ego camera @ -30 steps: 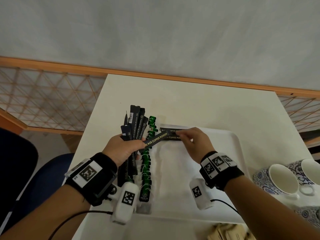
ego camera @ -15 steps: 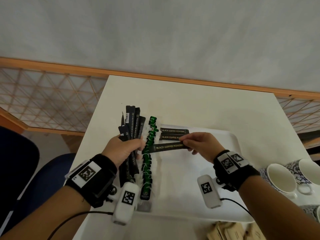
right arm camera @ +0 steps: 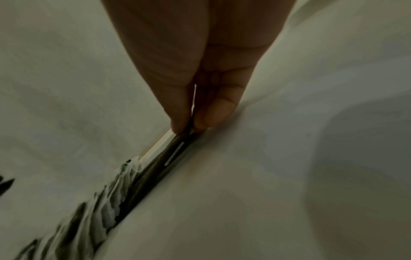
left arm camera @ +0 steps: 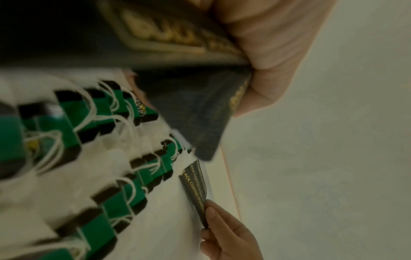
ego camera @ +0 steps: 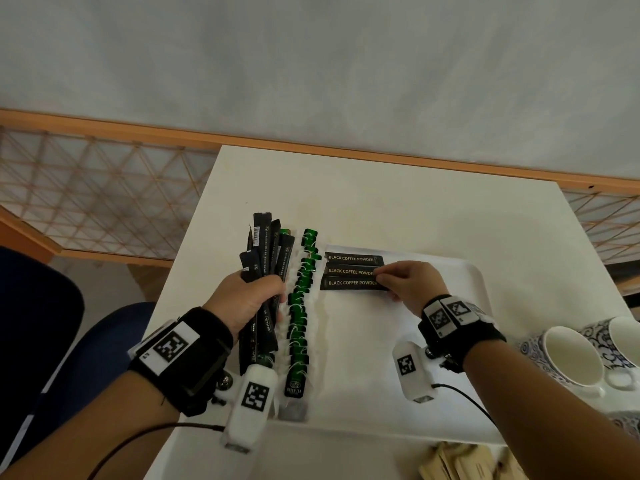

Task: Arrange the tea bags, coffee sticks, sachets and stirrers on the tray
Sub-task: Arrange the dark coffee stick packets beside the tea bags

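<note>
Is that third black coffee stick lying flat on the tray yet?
Flat, it seems: the third black coffee stick lies on the white tray beneath two others, its end pinched by the right hand.

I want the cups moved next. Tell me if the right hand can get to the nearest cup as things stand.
Probably yes. The nearest cup stands just right of the tray, nothing between. But the right hand pinches the third coffee stick and must release it first.

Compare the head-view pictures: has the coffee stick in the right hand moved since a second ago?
Yes. The coffee stick pinched by the right hand has come down from its tilt near the left hand to lie flat on the tray, third below the two placed sticks.
</note>
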A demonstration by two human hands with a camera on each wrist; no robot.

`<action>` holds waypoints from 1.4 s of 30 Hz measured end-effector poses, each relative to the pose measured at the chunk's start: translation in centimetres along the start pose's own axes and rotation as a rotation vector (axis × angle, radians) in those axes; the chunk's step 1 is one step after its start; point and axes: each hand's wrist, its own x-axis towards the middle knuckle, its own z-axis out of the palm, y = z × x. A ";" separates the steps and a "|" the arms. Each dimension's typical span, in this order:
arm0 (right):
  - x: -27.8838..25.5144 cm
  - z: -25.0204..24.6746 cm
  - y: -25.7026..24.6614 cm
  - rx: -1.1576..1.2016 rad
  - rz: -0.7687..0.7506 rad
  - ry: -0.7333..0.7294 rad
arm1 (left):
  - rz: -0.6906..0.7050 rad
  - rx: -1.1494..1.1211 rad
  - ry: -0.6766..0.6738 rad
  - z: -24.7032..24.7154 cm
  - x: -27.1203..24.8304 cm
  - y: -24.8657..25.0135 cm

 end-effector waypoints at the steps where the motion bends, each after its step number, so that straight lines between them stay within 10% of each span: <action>1: 0.0 0.0 -0.1 -0.017 -0.002 0.005 | -0.003 0.010 0.000 0.0 0.0 0.0; 38: -1.4 0.8 -0.6 -0.015 -0.090 0.103 | 0.047 0.046 -0.123 0.9 0.2 -0.7; 42: -3.2 1.3 -3.9 0.201 -0.175 -0.163 | 0.051 0.080 -0.177 1.4 0.2 -1.0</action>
